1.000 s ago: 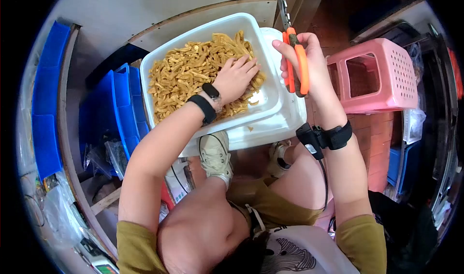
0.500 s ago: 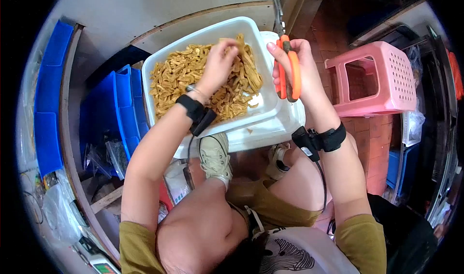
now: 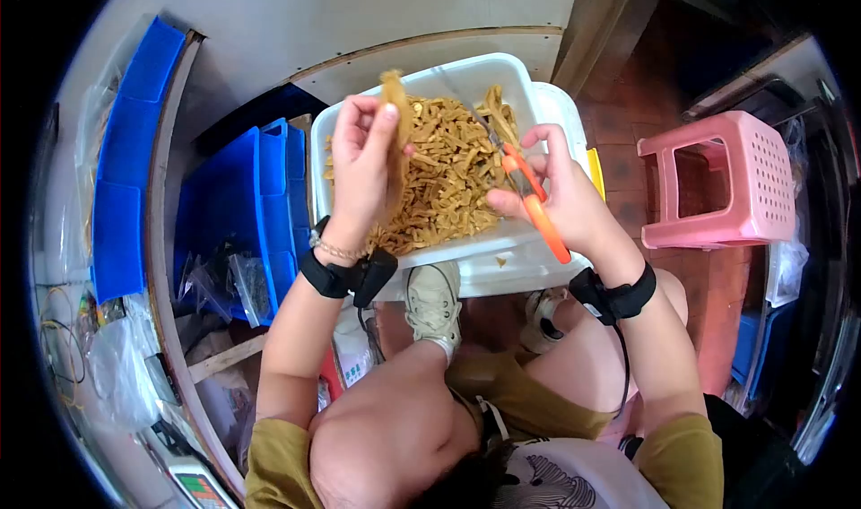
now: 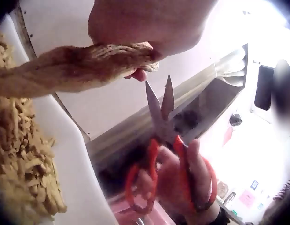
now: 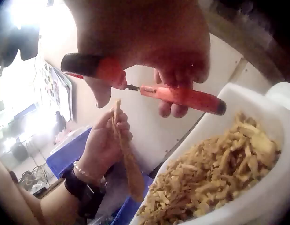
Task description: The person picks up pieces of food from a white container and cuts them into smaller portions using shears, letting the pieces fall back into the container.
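Observation:
My left hand grips a long, wrinkled tan strip above the left side of a white basin. One end of the strip pokes out past my fingers; the longer part hangs over the basin. In my right hand is a pair of scissors with orange-red handles. Its blades stand apart, tips close below the strip in the left wrist view. Cut tan pieces fill much of the basin, and longer uncut strips lie at its far right corner.
Under the basin sits another white container. A pink stool stands to the right on the red tiled floor. Blue bins stand at the left beside the basin. My shoe is just in front of it.
My left hand has risen out of the pieces and moved left with a strip. The scissors, earlier upright with blades together, are now lower and spread. The head view has shifted.

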Demonstrator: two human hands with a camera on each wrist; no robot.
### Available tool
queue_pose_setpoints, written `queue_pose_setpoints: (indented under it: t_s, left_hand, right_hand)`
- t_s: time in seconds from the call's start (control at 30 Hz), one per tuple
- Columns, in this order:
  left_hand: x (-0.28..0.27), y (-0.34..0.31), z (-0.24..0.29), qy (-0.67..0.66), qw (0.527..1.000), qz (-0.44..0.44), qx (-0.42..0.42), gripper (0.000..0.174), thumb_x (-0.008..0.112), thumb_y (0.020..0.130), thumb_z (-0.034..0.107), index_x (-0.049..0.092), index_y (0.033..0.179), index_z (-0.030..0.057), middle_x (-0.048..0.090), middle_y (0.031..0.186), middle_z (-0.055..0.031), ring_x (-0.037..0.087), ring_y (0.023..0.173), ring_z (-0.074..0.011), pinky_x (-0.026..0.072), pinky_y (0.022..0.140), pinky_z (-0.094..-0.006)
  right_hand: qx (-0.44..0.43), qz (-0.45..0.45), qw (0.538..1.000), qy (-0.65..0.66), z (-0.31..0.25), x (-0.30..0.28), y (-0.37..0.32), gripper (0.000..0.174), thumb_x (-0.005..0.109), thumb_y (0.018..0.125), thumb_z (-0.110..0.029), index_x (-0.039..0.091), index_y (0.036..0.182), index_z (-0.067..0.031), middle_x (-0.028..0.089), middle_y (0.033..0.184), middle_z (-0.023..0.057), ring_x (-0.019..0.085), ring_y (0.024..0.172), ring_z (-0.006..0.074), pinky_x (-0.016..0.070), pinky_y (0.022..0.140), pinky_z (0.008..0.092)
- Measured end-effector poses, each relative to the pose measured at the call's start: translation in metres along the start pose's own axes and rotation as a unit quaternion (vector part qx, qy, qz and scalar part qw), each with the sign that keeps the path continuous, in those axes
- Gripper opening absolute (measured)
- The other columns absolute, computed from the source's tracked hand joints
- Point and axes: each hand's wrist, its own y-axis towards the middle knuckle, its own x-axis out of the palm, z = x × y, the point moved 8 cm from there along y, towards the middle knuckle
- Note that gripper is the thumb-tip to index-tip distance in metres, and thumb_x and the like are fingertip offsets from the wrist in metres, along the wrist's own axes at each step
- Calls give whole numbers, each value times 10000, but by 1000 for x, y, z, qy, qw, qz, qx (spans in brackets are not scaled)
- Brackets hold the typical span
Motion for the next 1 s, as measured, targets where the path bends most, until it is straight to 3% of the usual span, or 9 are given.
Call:
queue_pose_setpoints:
  t_s: [0.07, 0.3, 0.37, 0.43, 0.57, 0.67, 0.77, 0.93, 1.0]
  left_hand:
    - [0, -12, -2, 46, 999, 10, -15, 120, 583, 931, 168, 515, 949, 71, 566, 779, 5, 531, 630, -60, 442, 537, -201]
    - [5, -25, -29, 11, 994, -69, -80, 147, 645, 880, 98, 516, 944, 72, 572, 844, 11, 515, 609, -48, 438, 514, -189]
    - [3, -30, -37, 5, 991, -61, -120, 140, 627, 890, 69, 535, 994, 54, 576, 887, 16, 521, 730, -27, 453, 535, -172]
    - [6, -34, -44, -3, 987, -81, -139, 149, 620, 896, 77, 544, 1020, 45, 581, 907, 10, 530, 760, -33, 467, 561, -182]
    - [14, -43, -60, -40, 972, -131, -192, 200, 593, 922, 107, 555, 1098, 19, 586, 943, 4, 538, 845, -50, 508, 642, -227]
    - [12, -42, -64, -13, 974, -185, -133, 244, 585, 933, 141, 546, 1137, 13, 579, 968, 6, 530, 863, -57, 524, 678, -254]
    - [25, -50, -53, -35, 967, -191, -167, 233, 582, 932, 169, 564, 1121, 32, 603, 993, -7, 555, 895, -80, 512, 741, -258]
    - [14, -47, -68, -25, 971, -172, -167, 277, 567, 943, 163, 534, 1176, 17, 579, 1026, -12, 542, 904, -82, 521, 745, -268]
    - [13, -45, -64, -29, 972, -163, -164, 296, 560, 947, 148, 513, 1202, 3, 550, 1024, -10, 521, 900, -77, 533, 734, -270]
  right_hand:
    - [8, -23, 999, -33, -2, 8, -1, 713, 776, 737, -421, 318, 1136, -48, 667, 850, 128, 650, 751, 244, 495, 706, 336]
    - [31, -77, 995, -63, 2, 26, -4, 711, 770, 723, -456, 346, 1123, -49, 654, 826, 127, 647, 736, 285, 492, 682, 350]
    - [40, -82, 992, -83, 2, 27, -4, 716, 764, 724, -471, 348, 1125, -49, 654, 823, 126, 648, 740, 294, 493, 681, 356]
    - [66, -86, 983, -149, 5, 26, -6, 744, 756, 715, -508, 348, 1135, -48, 648, 813, 127, 650, 752, 301, 495, 675, 368]
    - [59, -71, 985, -145, 15, 27, -9, 774, 750, 704, -539, 352, 1148, -46, 639, 795, 123, 649, 745, 307, 498, 668, 375]
    - [13, -24, 990, -140, 11, 20, -8, 780, 754, 689, -553, 372, 1143, -46, 625, 771, 123, 644, 720, 317, 500, 661, 378]
    - [18, 6, 987, -162, 4, 8, -6, 769, 760, 674, -555, 402, 1123, -43, 641, 801, 139, 646, 735, 345, 505, 663, 391]
    - [-27, 24, 973, -230, -7, -3, -7, 729, 766, 659, -528, 432, 1094, -48, 668, 891, 159, 639, 807, 394, 506, 685, 426]
    - [-34, 15, 968, -248, -9, -3, -8, 723, 791, 653, -482, 411, 1099, -58, 658, 880, 160, 645, 802, 374, 501, 694, 419]
